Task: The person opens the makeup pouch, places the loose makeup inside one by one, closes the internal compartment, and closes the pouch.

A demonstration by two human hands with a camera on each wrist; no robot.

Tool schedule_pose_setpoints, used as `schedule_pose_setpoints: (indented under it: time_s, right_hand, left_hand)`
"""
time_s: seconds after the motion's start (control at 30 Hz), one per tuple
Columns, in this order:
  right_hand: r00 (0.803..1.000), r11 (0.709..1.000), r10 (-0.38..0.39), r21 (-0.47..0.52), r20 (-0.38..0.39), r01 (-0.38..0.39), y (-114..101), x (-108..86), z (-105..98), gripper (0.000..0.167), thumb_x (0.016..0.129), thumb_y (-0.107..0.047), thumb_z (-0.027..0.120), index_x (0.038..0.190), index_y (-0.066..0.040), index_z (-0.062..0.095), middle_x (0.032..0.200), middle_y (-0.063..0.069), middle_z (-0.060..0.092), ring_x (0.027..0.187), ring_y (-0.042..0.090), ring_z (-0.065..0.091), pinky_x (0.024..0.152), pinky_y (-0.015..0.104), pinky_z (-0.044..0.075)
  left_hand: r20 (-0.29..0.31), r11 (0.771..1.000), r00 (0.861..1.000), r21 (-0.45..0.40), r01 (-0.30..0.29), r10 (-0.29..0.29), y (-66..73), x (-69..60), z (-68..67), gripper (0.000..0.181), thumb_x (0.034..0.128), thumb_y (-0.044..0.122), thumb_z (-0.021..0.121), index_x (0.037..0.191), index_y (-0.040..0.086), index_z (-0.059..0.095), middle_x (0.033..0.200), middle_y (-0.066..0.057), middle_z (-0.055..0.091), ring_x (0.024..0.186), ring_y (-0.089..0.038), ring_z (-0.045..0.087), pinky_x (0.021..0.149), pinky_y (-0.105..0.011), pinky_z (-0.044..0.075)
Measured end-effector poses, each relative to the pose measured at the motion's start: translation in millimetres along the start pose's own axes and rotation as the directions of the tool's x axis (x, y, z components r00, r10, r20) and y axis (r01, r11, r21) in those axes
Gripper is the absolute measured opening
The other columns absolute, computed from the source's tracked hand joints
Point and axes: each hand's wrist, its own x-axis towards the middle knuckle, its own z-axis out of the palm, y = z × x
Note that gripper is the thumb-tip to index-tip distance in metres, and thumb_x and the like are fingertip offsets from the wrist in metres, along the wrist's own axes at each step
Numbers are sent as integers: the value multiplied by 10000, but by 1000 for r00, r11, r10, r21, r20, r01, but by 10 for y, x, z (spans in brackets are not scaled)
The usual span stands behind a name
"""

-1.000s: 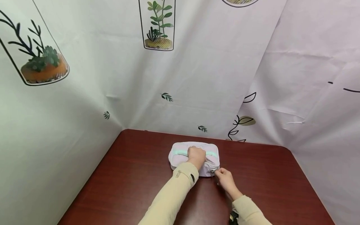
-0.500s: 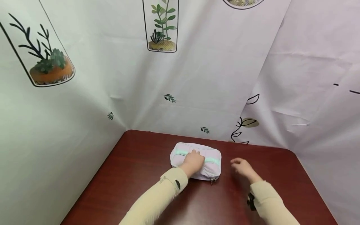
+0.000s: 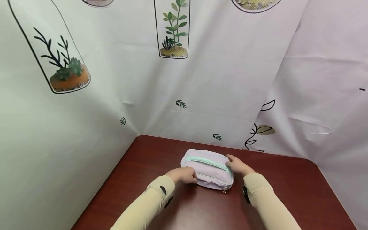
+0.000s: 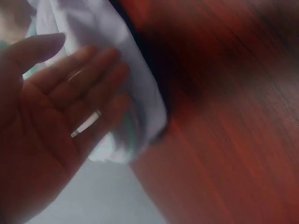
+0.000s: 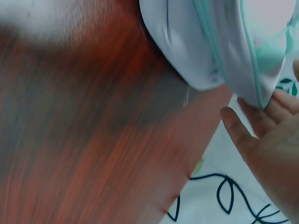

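Observation:
A pale lilac zip pouch (image 3: 207, 171) lies on the brown table, with a mint-green strap (image 3: 207, 161) across its top. Its metal zipper pull (image 3: 224, 191) hangs at the near right corner. My left hand (image 3: 182, 175) is at the pouch's near left side; in the left wrist view its fingers (image 4: 93, 77) are loosely extended in front of the pouch, and I cannot tell whether they touch it. At the far right corner, my right hand (image 3: 238, 165) has its fingers against the pouch. The right wrist view shows them (image 5: 254, 119) fairly straight at the corner, with the thumb mostly cut off.
The dark red-brown table (image 3: 276, 179) has rounded far corners. A white fabric backdrop (image 3: 224, 80) printed with plants and jars stands behind it and along the left and right sides. A dark wrist device (image 3: 246, 195) sits under the right sleeve.
My right hand left the zipper pull, lifted off to the right, then came to the pouch's far right corner. My left hand moved from the strap to the near left side.

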Motion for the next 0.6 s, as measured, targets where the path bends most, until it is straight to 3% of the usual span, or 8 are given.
schedule_pose_setpoints:
  time_s: [0.13, 0.27, 0.33, 0.47, 0.6]
  right_hand:
    - [996, 997, 79, -21, -48, -81, -30, -135, -25, 558, 901, -90, 487, 1352, 164, 276, 1264, 368, 416, 1168, 452, 424, 921, 513, 381]
    - [994, 994, 101, -29, -39, -102, -85, -298, -19, 471, 847, -39, 509, 1244, 196, 412, 986, 256, 586, 853, 334, 598, 750, 433, 481]
    - [995, 994, 100, 31, 10, -100, -107, -376, 25, 365, 838, -20, 488, 1131, 196, 509, 862, 193, 604, 717, 281, 616, 682, 413, 498]
    - [988, 982, 83, 161, 127, -103, -112, -489, 129, 244, 860, -20, 447, 870, 156, 615, 690, 149, 623, 560, 193, 619, 581, 379, 521]
    - [958, 970, 71, 206, 279, -132, -143, -578, 165, 270, 888, -73, 445, 852, 103, 647, 722, 169, 663, 550, 148, 622, 533, 330, 521]
  left_hand:
    - [-56, 998, 998, -55, 20, -23, -113, 130, -33, 343, 912, 260, 547, 661, 35, 610, 559, 73, 407, 530, -72, 361, 539, -229, 335]
    - [-108, 988, 985, -89, 123, -132, -163, 222, -111, 490, 948, 440, 446, 777, 29, 650, 694, -9, 546, 635, -123, 469, 645, -298, 418]
    - [-117, 981, 977, -86, 171, -181, -161, 268, -138, 539, 946, 495, 409, 909, 26, 673, 834, -50, 611, 740, -144, 526, 741, -328, 441]
    - [-132, 976, 967, -54, 212, -218, -117, 383, -171, 536, 961, 476, 373, 980, 26, 663, 959, -86, 637, 838, -182, 573, 807, -368, 448]
    - [-132, 976, 967, -22, 216, -217, -68, 459, -170, 465, 988, 375, 353, 1119, 34, 640, 1090, -87, 629, 966, -191, 581, 868, -379, 435]
